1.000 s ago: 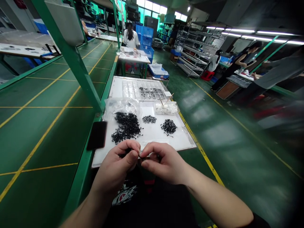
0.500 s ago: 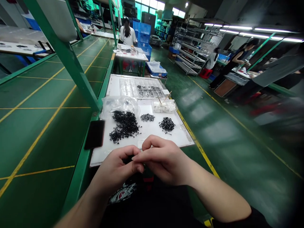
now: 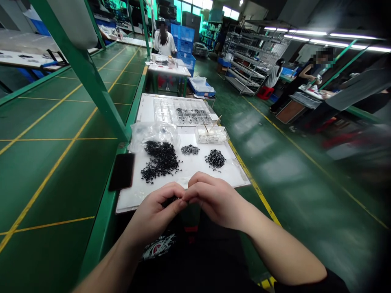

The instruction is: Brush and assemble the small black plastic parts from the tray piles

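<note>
Right hand point(image 3: 217, 200) drawn back, no longer overlapping the left hand point(image 3: 154, 211)

Glossy green floor point(image 3: 293, 175) with yellow lines, grey wire shelving racks point(image 3: 247, 61), long white ceiling strip lights point(image 3: 332, 35), and what seem to be bright windows point(image 3: 230, 11) far off.
</note>
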`<state>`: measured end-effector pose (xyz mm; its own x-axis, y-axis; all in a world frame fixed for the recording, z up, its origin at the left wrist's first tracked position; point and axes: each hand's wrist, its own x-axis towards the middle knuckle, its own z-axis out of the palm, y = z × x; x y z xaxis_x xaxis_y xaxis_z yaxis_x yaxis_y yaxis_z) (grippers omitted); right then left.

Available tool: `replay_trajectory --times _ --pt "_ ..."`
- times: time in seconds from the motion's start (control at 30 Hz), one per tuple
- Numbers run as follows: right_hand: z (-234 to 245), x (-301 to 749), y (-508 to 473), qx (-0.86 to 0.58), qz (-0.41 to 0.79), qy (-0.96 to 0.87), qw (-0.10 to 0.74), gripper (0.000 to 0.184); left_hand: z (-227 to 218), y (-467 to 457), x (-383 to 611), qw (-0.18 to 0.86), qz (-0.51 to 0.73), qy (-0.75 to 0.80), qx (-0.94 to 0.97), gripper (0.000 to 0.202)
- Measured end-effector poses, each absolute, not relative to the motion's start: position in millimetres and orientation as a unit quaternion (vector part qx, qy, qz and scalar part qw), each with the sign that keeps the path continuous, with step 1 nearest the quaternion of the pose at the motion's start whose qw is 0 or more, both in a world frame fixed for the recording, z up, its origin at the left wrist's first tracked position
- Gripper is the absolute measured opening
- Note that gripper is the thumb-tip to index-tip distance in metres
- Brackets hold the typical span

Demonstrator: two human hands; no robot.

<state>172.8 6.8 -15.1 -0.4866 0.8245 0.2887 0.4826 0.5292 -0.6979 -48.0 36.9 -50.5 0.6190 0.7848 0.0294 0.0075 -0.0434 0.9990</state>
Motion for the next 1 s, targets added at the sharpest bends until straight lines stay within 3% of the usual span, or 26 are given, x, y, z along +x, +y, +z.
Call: replay_trajectory --times 0.1,0.23,0.3,0.4,0.53,0.7,1.0 --pt "-19 173 12 -0.378 0.285 -0.809 0.349 0.014 -53 37 -49 0.600 0.331 0.296 0.666 0.020" --pt "-15 173 20 -0.359 0.292 -0.823 0.329 0.011 -58 38 -54 0.610 0.308 0.342 0.646 0.023" --pt "-15 176 33 -0.391 0.292 -0.825 0.286 0.016 -61 38 -57 0.619 0.305 0.369 0.623 0.027" --pt "-29 185 70 -0.591 0.225 -0.754 0.177 0.035 -64 38 -61 0.633 0.325 0.399 0.578 0.030" --pt "-70 199 138 -0.762 0.153 -0.625 0.075 0.031 -63 41 -67 0.623 0.355 0.424 0.553 0.031" --pt "-112 205 187 -0.802 0.167 -0.573 -0.007 0.032 -62 41 -76 0.597 0.369 0.435 0.564 0.030" --pt "-123 202 197 -0.804 0.160 -0.572 -0.032 0.035 -64 41 -77 0.602 0.390 0.450 0.531 0.029"
